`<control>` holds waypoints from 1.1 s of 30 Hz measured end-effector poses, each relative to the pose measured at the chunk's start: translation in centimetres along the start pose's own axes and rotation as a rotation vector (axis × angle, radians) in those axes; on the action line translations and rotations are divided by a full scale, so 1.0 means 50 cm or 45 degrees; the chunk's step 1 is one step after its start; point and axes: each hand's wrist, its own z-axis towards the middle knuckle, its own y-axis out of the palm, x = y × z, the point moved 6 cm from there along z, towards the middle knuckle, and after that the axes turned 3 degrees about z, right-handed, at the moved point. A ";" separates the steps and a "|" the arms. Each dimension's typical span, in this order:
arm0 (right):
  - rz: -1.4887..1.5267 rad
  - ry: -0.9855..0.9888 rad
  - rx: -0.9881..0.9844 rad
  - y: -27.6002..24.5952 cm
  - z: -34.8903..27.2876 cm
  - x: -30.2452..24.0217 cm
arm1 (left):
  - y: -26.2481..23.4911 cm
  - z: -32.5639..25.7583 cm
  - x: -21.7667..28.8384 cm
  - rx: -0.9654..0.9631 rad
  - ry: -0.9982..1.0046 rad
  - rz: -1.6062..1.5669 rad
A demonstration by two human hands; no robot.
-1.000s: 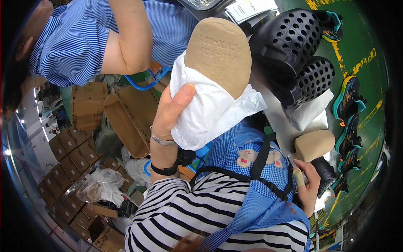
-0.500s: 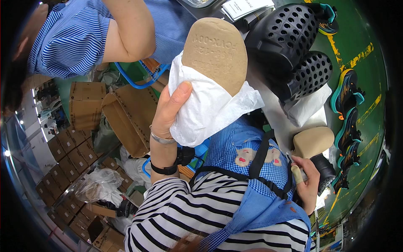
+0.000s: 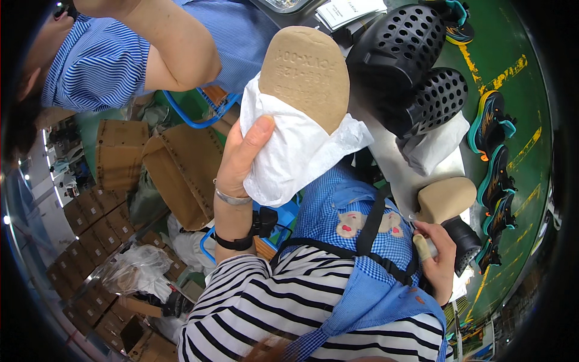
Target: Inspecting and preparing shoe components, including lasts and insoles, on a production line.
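Note:
My left hand (image 3: 240,161) is raised in front of me, gripping a shoe wrapped in white tissue paper (image 3: 289,158). Its tan sole (image 3: 306,71) faces the camera, toe up. My right hand (image 3: 436,260), with a taped finger, sits low at the right against my blue checked apron (image 3: 356,265). It is closed on a black perforated shoe (image 3: 466,240) whose tan sole (image 3: 447,199) points upward.
Two black perforated shoes (image 3: 403,57) and a crumpled white paper (image 3: 435,148) lie on the white table (image 3: 386,158). Teal and orange shoes (image 3: 493,128) line the green floor at right. Cardboard boxes (image 3: 181,166) stand at left. A co-worker in a blue striped shirt (image 3: 99,63) stands at the upper left.
The co-worker's bare arm has lifted higher toward the upper left. My left hand keeps the wrapped shoe raised in nearly the same place; my right hand stays put.

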 end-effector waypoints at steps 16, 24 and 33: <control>0.803 -0.419 0.071 -0.023 -0.007 -0.019 | 0.188 -0.126 -0.174 -0.603 -0.434 0.270; 1.542 -0.100 -0.110 -0.054 -0.033 0.093 | 0.259 -0.174 -0.180 -0.786 0.298 0.874; 1.725 -0.136 -0.198 -0.075 -0.017 0.112 | 0.386 -0.231 -0.091 -0.776 1.151 1.640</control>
